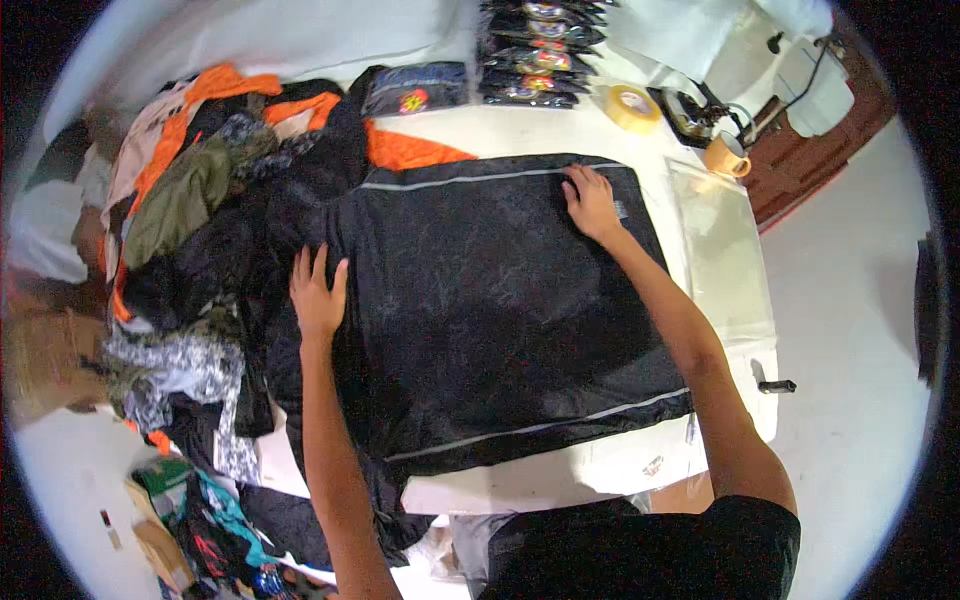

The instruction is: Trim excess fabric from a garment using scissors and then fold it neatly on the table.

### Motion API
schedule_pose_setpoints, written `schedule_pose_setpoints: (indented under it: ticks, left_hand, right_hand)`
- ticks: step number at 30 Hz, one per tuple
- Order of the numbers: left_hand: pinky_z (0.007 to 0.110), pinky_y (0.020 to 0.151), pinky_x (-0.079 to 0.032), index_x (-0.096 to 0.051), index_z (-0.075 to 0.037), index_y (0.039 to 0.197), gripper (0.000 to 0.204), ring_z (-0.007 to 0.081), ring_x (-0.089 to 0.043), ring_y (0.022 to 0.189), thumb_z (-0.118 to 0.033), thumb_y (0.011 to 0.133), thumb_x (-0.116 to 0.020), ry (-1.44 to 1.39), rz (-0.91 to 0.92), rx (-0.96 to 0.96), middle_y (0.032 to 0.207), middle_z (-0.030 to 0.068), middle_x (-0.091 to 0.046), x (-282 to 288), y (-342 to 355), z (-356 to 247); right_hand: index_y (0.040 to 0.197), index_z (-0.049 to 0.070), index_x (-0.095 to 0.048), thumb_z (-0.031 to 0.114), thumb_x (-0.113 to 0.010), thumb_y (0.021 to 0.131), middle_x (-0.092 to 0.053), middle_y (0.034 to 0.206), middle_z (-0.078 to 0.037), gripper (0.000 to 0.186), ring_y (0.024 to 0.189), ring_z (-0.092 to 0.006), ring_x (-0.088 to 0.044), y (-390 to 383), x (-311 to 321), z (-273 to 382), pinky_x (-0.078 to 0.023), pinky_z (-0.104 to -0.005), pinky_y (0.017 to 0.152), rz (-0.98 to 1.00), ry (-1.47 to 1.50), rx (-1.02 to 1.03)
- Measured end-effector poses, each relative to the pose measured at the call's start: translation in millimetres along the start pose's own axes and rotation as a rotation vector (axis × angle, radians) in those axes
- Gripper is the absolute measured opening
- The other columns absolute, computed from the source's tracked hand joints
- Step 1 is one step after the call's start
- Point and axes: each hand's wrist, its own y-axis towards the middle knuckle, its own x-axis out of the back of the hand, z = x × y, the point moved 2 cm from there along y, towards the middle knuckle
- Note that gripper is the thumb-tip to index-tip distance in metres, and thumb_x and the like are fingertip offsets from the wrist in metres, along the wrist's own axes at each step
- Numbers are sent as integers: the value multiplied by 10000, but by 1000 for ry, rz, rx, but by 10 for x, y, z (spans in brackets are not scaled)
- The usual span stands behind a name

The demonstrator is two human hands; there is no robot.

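Note:
A black garment (490,300) with a thin pale stripe along its far and near sides lies spread flat on the white table (500,490). My left hand (318,300) rests on black cloth at its left side, fingers spread and holding nothing. Near the far right corner, my right hand (592,203) lies on the garment with its fingers stretched out. The cloth under both palms is hidden. To the left, the black fabric runs into a heap of clothes (190,210) in black, olive, orange and grey camouflage.
Beyond the garment are a stack of black packets (540,55), another folded packet (418,92) and a roll of yellowish tape (632,108). An orange mug (727,155) stands at the far right. Clear plastic sheets (715,240) lie along the right edge. More clothes (210,525) lie lower left.

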Motion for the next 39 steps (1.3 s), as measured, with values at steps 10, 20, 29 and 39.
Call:
schedule_pose_setpoints:
  ticks: [10, 20, 29, 39]
  left_hand:
    - [527, 1041, -246, -467, -103, 1313, 562, 365, -300, 1308, -470, 888, -486, 79, 125, -68, 1409, 182, -342, -80, 86, 224]
    - [523, 1024, -278, -458, -104, 1315, 523, 362, -316, 1294, -441, 914, -446, 165, 157, -61, 1411, 161, -345, -92, 115, 166]
    - [532, 1035, -258, -433, -119, 1338, 560, 368, -294, 1306, -490, 920, -403, 117, 174, -72, 1418, 159, -334, -101, 126, 200]
    - [540, 1075, -179, -380, -127, 1380, 599, 356, -217, 1350, -520, 929, -346, 213, 317, -46, 1463, 171, -244, -127, 107, -22]
  right_hand:
    - [857, 38, -664, 190, -733, 590, -640, 728, -97, 315, 744, -224, -619, 856, 326, -863, -497, -322, 728, 573, 13, -65]
    - [877, 107, -642, 181, -645, 670, -611, 989, -110, 220, 961, -300, -592, 658, 871, -1313, -453, -470, 827, 63, -314, -481]
    - [1301, 51, -458, 602, -427, 847, -347, 1388, -227, 715, 1310, -373, -288, -440, 229, 45, -216, -495, 1071, 116, -200, -185]
    - [1397, 82, -321, 662, -347, 841, -234, 1463, -191, 804, 1372, -337, -168, -971, 443, -94, -106, -473, 1109, 60, -301, -372]
